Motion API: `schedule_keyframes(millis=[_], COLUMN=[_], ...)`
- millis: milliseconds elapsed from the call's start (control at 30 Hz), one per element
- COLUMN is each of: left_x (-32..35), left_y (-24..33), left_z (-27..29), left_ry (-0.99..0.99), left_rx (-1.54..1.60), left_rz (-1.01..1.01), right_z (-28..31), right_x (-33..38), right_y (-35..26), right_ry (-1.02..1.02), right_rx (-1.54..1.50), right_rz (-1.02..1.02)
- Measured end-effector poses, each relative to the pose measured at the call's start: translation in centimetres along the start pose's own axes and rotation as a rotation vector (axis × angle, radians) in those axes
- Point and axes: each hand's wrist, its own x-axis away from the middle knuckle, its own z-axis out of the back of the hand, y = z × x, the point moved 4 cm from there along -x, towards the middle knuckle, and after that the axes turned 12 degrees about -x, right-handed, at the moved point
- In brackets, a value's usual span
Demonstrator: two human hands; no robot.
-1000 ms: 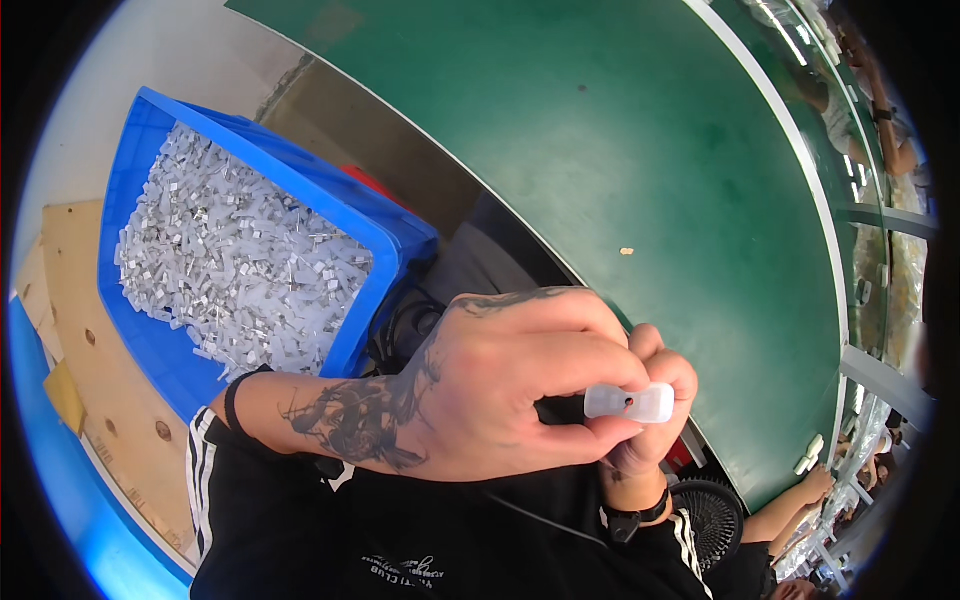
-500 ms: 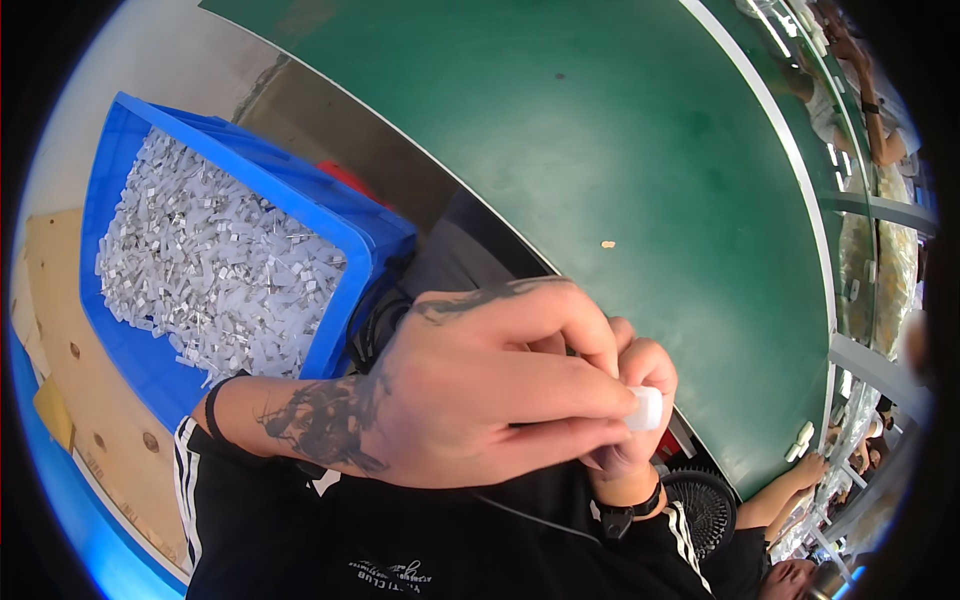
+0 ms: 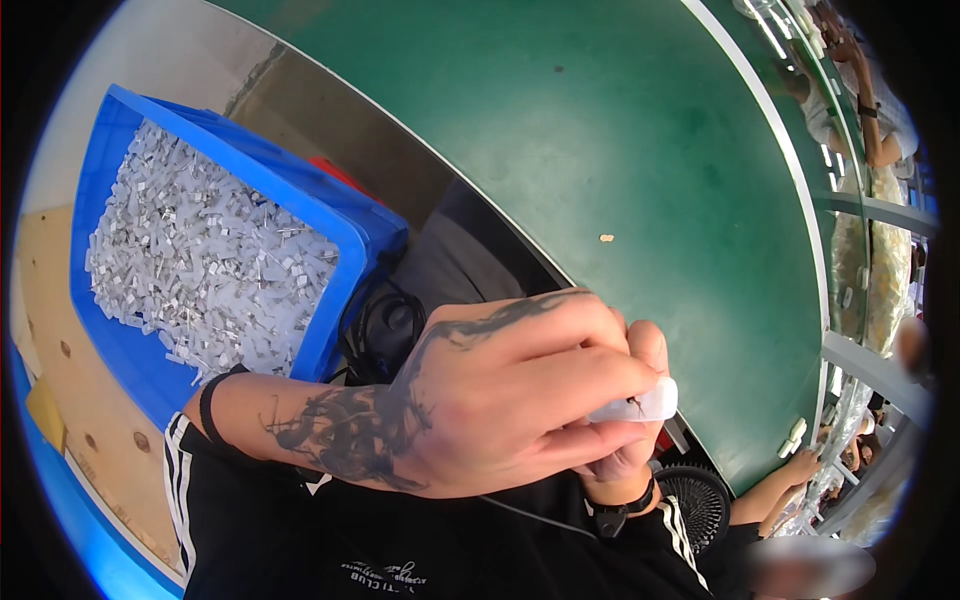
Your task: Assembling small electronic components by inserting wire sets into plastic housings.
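Observation:
My left hand (image 3: 520, 385), tattooed and with a dark band at the wrist, pinches a small translucent white plastic piece (image 3: 655, 400) between thumb and fingers. A tiny dark, thin detail shows on the piece beside the fingertips. Right behind it is my right hand (image 3: 645, 350), its fingers curled and close against the piece; my left hand covers most of it, so what its fingers grip is hidden. Both hands are held together in front of my chest, by the near edge of the green table (image 3: 690, 200).
To the left, a blue bin (image 3: 235, 170) is heaped with small translucent plastic pieces (image 3: 210, 250) bearing metal parts. Black cables (image 3: 385, 320) hang beside it. A small tan bit (image 3: 606, 238) lies on the table. A round black fan (image 3: 697, 505) and another person's arm (image 3: 775, 500) are at lower right.
My left hand has turned and shifted slightly down and right. More of the white plastic piece now shows past its fingertips, lying more sideways.

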Motion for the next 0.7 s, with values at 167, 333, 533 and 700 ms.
schedule_keyframes(millis=[167,333,533,700], left_x=[0.2,0.6,-0.1,-0.3], left_y=[-0.2,-0.4,-0.4,-0.4], left_z=[-0.2,0.0,0.6,7.0], left_ry=[0.015,0.04,0.035,-0.075], left_rx=[0.076,0.143,0.155,0.34], left_rz=[0.038,0.103,0.09,-0.309], right_z=[-0.5,-1.2,-1.5,1.1], right_x=[0.3,-0.1,-0.3,-3.1], right_y=[0.1,0.2,-0.5,-8.0], right_ry=[-0.02,-0.035,0.001,0.182], right_rx=[-0.121,-0.096,-0.03,0.249], right_rz=[-0.062,-0.089,-0.102,0.0])
